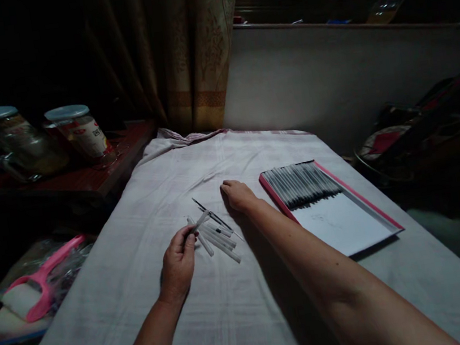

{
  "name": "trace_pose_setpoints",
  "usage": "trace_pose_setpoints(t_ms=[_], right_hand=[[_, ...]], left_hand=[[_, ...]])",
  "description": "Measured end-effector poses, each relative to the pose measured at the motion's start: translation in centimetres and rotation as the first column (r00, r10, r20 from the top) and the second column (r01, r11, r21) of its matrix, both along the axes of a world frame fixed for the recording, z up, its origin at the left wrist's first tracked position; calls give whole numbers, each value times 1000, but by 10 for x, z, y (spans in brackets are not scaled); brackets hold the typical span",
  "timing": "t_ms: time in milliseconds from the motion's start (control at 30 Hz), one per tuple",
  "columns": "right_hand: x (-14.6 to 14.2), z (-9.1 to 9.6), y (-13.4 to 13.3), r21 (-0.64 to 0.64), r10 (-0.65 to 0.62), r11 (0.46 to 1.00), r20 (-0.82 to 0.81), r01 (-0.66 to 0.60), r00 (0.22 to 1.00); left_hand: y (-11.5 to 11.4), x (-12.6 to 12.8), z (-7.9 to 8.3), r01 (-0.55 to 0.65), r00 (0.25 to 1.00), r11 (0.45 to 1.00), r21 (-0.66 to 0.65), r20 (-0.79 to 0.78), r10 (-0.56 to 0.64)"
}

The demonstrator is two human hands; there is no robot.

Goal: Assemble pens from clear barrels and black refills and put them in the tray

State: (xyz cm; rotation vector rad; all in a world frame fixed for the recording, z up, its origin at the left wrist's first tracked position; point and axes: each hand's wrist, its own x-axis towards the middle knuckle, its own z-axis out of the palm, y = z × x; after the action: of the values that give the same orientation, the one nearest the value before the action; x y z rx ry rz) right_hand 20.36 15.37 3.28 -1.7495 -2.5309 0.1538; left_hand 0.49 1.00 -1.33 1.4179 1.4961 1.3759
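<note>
My left hand (pixel 179 259) pinches a thin white tube (pixel 201 220) between thumb and fingers, its tip pointing up and right. Just right of that hand lies a small pile of white tubes (pixel 219 239) on the cloth, with thin dark refill sticks (pixel 215 215) beside them. My right hand (pixel 238 193) rests curled on the cloth beyond the pile; whether its closed fingers hold anything is hidden. A pink-edged tray (pixel 361 198) lies to the right, a row of dark-tipped pieces (pixel 302 184) lined up at its far end.
A pale cloth covers the table (pixel 233 315). Two lidded jars (pixel 79 132) stand on a dark shelf at the left. A pink plastic handle (pixel 43 274) lies on a bag lower left. A curtain (pixel 190 46) hangs behind. Dark clutter (pixel 421 128) fills the right.
</note>
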Motion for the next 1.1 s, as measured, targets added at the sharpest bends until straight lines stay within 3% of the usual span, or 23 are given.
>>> trace_pose_setpoints(t_ms=[100,233,367,500,700,767,833,933,1000,1100], right_hand=[[-3,1,-12,-12,-14,1000,40,15,999],[1,0,-46,1,-48,999,59,48,997],[11,-5,-76,-26,-142,990,-17,141,990],[22,-4,-78,-68,-192,980,-118,185,974],[25,2,-74,-59,-216,976,-139,209,966],[26,2,-83,-66,-236,972,-240,226,942],[27,-1,-97,-111,-245,969,-490,219,836],[28,-7,-124,-194,-247,969,-824,155,511],[27,-11,-141,-237,-265,964,-904,123,337],[22,-12,-159,-307,-321,946,-934,106,159]], left_hand=[[-1,0,-1,13,1000,1000,-9,8,-13],[-3,-1,0,40,999,999,-9,-18,-40],[-7,0,3,84,990,996,11,-111,-83],[-8,1,4,105,980,994,21,-170,-100],[-7,1,3,89,976,995,40,-201,-79],[-8,1,6,98,967,992,75,-241,-77],[-9,2,10,130,951,985,118,-294,-90],[-11,5,15,210,916,963,171,-379,-132],[-12,7,17,257,889,945,201,-432,-150],[-14,9,17,315,848,922,225,-502,-168]])
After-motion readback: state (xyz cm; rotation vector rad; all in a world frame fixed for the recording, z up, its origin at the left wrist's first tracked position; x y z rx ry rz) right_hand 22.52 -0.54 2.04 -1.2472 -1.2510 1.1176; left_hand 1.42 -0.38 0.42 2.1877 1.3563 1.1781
